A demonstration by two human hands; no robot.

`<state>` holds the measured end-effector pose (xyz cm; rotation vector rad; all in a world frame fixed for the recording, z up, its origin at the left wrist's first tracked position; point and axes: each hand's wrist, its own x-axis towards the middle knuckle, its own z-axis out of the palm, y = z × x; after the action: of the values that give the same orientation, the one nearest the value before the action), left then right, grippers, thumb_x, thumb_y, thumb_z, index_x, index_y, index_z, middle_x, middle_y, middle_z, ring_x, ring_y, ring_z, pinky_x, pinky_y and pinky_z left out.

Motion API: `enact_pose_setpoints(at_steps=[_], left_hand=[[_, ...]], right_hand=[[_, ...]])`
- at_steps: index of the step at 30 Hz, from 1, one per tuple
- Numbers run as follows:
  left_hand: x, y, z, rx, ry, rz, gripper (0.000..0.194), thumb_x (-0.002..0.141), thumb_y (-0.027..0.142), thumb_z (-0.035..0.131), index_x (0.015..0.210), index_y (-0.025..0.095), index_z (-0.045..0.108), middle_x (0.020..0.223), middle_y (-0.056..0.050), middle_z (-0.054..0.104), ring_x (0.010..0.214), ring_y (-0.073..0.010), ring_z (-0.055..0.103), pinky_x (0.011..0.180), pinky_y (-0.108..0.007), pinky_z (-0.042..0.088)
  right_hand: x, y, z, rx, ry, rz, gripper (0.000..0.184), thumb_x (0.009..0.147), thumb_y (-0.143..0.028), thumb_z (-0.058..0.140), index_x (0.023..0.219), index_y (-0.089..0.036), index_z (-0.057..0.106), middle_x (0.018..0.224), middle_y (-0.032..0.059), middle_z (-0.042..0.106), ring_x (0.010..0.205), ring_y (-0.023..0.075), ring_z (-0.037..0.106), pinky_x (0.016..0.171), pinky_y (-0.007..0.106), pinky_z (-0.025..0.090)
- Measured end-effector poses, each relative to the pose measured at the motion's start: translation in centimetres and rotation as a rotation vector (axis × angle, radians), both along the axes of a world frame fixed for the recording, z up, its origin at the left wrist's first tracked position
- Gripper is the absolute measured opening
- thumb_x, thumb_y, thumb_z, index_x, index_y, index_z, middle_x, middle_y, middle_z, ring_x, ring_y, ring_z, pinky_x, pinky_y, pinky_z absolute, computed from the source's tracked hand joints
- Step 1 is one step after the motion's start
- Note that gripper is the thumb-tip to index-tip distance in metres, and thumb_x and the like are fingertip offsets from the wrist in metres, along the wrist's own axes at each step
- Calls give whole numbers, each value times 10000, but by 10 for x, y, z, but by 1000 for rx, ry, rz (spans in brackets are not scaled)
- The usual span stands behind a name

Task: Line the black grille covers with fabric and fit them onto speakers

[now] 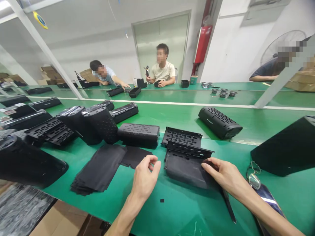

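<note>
Bare forearms are extended over the green table, beside a cardboard box below its edge, whose contents cannot be made out. By the left hand nothing is visibly held: its fingers are loosely curled, the thumb just apart from the index fingertip. A dark sheet is laid over a perforated panel, and its right end appears to be pinched between thumb and fingers of the right hand; whether the panel is gripped too cannot be told. As far as can be judged, covering is partly done here but not finished, since the sheet's right end is in the fingers. More is left: a stack of sheets is piled at the left, and a second panel just behind is uncovered. On the far bench, what seems an open black box and a green tub are set near a seated co-worker; what is inside them cannot be seen.
</note>
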<state>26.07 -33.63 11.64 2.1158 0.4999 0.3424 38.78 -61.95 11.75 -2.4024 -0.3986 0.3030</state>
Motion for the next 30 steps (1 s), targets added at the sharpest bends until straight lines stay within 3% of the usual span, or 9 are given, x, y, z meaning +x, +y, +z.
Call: enact_pose_setpoints(at_steps=[4,8,13,15,18,21,24,27,30], left_hand=[[32,-1,8,92,204,-68,220,960,458,597,948,264,700,930,-25,798,832,-256,670,734,-368,397],[46,-4,6,66,279,-140,282,890,506,664,759,258,633,713,-15,751,759,-261,672,661,-349,366],[47,-6,-1,-11,273,-168,234,804,409,743,889,244,601,702,21,722,747,-220,677,650,-314,408],[41,-8,0,-29,250,-164,283,829,409,725,1007,232,594,711,38,713,738,-201,673,673,-304,436],[24,-10,6,-148,218,-178,347,891,457,679,1122,226,561,610,96,613,527,-146,565,579,-277,429],[2,-12,11,-337,224,-240,327,943,553,631,998,243,541,488,137,463,360,-95,381,430,-237,298],[-19,-14,11,-417,229,-260,409,977,625,588,859,252,470,423,123,457,323,-75,356,398,-207,217],[-37,-17,9,-453,226,-244,463,995,661,561,817,247,455,375,108,456,302,-65,348,396,-192,193],[-50,-21,10,-490,212,-206,496,992,683,557,790,243,450,405,104,452,301,-60,359,384,-184,184]], right_hand=[[0,-10,-13,-46,-22,-99,528,901,-743,551,1124,-278,669,1011,39,779,936,318,702,845,434,481],[-4,-15,-19,-57,7,-138,497,891,-718,578,1138,-287,585,1016,23,767,856,291,697,796,427,486],[-5,-17,-27,-25,13,-153,414,865,-609,642,1114,-295,538,1011,11,752,880,277,700,802,419,493],[-7,-17,-28,1,-4,-159,386,873,-588,646,1104,-303,524,1005,-3,734,861,252,690,806,407,495],[-16,-19,-24,138,-31,-173,382,897,-599,653,1082,-299,506,979,-13,683,868,220,661,814,377,509],[-33,-21,-14,406,62,-178,468,895,-626,719,1146,-293,506,935,-19,638,881,208,633,762,329,517],[-52,-22,-4,597,277,-178,643,862,-671,787,1308,-301,508,917,-31,604,833,187,610,680,277,500],[-68,-21,1,708,429,-186,724,808,-670,856,1334,-277,552,974,-20,581,889,188,615,718,260,529],[-79,-21,1,732,475,-186,681,821,-650,861,1305,-265,576,1021,-10,566,932,188,597,734,249,529]])
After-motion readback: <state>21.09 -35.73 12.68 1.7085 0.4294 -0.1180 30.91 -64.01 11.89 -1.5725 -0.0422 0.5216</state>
